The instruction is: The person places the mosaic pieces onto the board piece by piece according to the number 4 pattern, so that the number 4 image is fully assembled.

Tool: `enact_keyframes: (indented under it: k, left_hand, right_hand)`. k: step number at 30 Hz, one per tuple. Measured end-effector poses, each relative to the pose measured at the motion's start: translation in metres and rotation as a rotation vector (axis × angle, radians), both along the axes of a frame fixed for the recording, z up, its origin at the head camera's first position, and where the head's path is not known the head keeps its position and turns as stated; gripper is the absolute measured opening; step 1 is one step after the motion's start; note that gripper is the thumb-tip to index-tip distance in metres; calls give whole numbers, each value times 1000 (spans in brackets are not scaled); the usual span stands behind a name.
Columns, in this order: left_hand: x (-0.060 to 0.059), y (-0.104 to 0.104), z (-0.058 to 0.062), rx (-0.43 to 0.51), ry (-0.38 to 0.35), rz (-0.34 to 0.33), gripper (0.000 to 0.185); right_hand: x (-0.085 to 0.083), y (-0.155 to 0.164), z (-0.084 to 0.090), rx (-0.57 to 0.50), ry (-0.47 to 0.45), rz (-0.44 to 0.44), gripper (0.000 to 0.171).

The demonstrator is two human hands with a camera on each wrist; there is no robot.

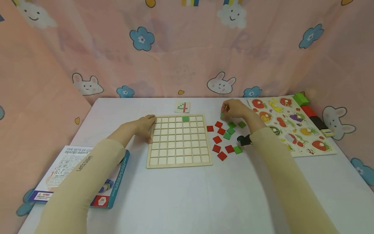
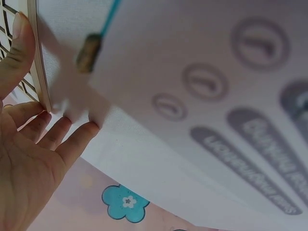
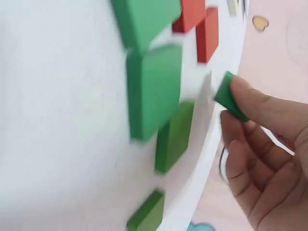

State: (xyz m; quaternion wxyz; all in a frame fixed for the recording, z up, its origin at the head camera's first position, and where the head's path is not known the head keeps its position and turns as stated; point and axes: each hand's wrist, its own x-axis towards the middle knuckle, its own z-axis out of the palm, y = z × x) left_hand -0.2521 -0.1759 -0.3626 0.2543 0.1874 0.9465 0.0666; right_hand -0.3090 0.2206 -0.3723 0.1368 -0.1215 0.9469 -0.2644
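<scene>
A wooden grid board (image 1: 179, 166) lies mid-table, with one green tile (image 1: 185, 119) in its top row. At its left edge rests my left hand (image 1: 143, 126); in the left wrist view the thumb (image 2: 21, 53) touches the frame and the other fingers extend beside it. My right hand (image 1: 236, 109), beyond the loose tiles, pinches a green square tile (image 3: 230, 96) between thumb and fingers above the table. Loose red tiles (image 1: 217, 139) and green tiles (image 1: 227, 135) are scattered right of the board. A small pattern card (image 1: 182, 107) lies behind the board.
A printed box (image 1: 65, 161) sits at the left under my forearm. At the right lies a fruit-picture board (image 1: 301, 125), with green, red and black blocks (image 1: 309, 111) along its far side. A patterned curtain (image 1: 181, 58) hangs behind the table.
</scene>
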Motion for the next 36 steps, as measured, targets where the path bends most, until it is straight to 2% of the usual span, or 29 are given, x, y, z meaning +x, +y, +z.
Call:
enact_keyframes:
  k: [4, 6, 10, 15, 19, 28, 33, 36]
  left_hand:
    - [1, -1, 1, 12, -8, 4, 107]
    - [1, -1, 2, 17, -8, 4, 107]
    - [1, -1, 2, 24, -1, 2, 108]
    - [-1, -2, 0, 22, -4, 13, 109]
    - [-1, -2, -2, 13, -3, 15, 109]
    - [-1, -2, -3, 7, 3, 15, 108]
    - [-2, -2, -4, 1, 3, 16, 106]
    - [-2, -3, -5, -3, 2, 15, 106]
  right_hand:
    - [0, -24, -1, -133, 119, 13, 18]
    - [2, -42, -1, -170, 150, 37, 17]
    - [7, -79, 0, -209, 132, 119, 15]
    - [12, -121, -2, -208, 92, 224, 15]
    - [16, -143, -6, -185, 71, 244, 12]
    - [17, -157, -10, -144, 67, 258, 10]
    - [18, -157, -10, -56, 92, 300, 16]
    - [18, -151, -8, -63, 98, 303, 19]
